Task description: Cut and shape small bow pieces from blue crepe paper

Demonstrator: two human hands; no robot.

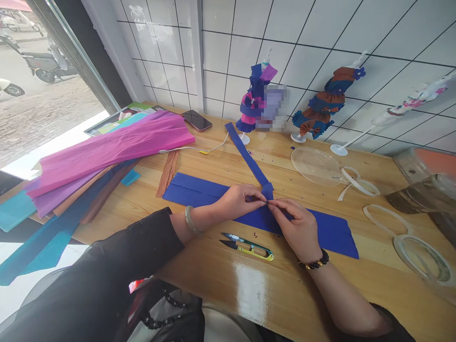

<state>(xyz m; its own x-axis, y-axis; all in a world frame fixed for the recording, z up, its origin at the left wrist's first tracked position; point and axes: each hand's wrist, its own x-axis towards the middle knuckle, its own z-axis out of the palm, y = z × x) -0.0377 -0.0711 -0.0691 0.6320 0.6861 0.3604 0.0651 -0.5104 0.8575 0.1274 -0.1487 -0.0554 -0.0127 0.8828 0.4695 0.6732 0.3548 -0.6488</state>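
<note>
Both left hand [237,200] and right hand [299,227] pinch folded end of blue strip [248,156], grip narrow, over blue sheet [199,190], mid worktop [217,278]. Folding appears part done; strip's tail runs flat toward back edge, unfolded. Snips [252,248] idle toward front edge.

Bright daylight from the opening [46,102] at left, glare on the tabletop [251,289], stretched edges.

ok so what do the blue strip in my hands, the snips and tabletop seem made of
Blue strip: likely matte crepe paper, thin with crisp edges, though fabric is possible.
Snips: probably steel, judging by slim pointed blades; the green and yellow handles look coated.
Tabletop: wood or wood-look laminate, showing grain; its bright reflection suggests a glossy finish.
</note>
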